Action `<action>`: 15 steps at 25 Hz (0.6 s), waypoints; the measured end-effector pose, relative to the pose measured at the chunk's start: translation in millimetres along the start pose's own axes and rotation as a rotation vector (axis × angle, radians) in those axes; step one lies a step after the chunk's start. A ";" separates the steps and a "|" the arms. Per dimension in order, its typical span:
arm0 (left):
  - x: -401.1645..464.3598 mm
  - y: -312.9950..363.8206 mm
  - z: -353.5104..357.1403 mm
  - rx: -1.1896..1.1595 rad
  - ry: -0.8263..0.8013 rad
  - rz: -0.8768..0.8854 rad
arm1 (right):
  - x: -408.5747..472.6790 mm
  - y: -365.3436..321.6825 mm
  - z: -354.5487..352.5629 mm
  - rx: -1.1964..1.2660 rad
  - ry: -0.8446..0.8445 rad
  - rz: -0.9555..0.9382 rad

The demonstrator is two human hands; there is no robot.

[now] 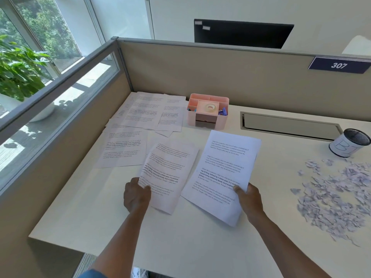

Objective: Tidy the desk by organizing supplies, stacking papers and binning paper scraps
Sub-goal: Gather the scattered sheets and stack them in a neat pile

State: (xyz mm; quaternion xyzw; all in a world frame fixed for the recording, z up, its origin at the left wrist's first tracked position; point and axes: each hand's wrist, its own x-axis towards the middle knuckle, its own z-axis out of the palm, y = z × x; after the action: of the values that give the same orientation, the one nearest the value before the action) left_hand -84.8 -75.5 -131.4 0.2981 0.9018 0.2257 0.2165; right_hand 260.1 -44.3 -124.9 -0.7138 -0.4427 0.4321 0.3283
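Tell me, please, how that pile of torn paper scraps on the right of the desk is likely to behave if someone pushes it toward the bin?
The paper scraps are small, thin and loose, so they probably weigh almost nothing and would scatter rather than slide together. They already lie spread out, so one sweep likely leaves stragglers. The bin looks small and could tip if bumped.

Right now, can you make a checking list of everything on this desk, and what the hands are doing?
Surface: pale desk, mostly bare near the front edge.
Job's things: loose printed sheets spread at the back left; pink organizer holding a tape roll; black mesh cup at the right.
Clutter: torn paper scraps scattered at the right.
Hands: left hand grips one sheet; right hand grips a small stack.
Cables: nothing seen; a closed cable flap sits behind.
Surroundings: beige partition with sign 307, window, plant.
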 end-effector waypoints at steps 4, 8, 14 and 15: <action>7.1 8.4 0.1 0.236 0.033 0.048 | -2.1 -0.5 1.6 -0.017 0.048 0.018; 11.1 10.3 4.2 0.360 0.027 0.058 | 0.0 -4.2 -2.0 -0.046 0.170 0.010; 16.1 23.7 2.8 0.446 -0.092 -0.013 | 2.8 -5.5 -3.5 -0.048 0.194 -0.009; 17.0 26.5 3.0 0.453 -0.101 -0.018 | 2.7 -5.5 -2.7 -0.045 0.193 -0.007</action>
State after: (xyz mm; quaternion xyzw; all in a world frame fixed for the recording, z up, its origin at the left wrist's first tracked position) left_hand -83.9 -44.7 -123.9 0.3417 0.9202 0.0005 0.1908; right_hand 261.3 -39.9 -120.0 -0.7578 -0.4212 0.3502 0.3546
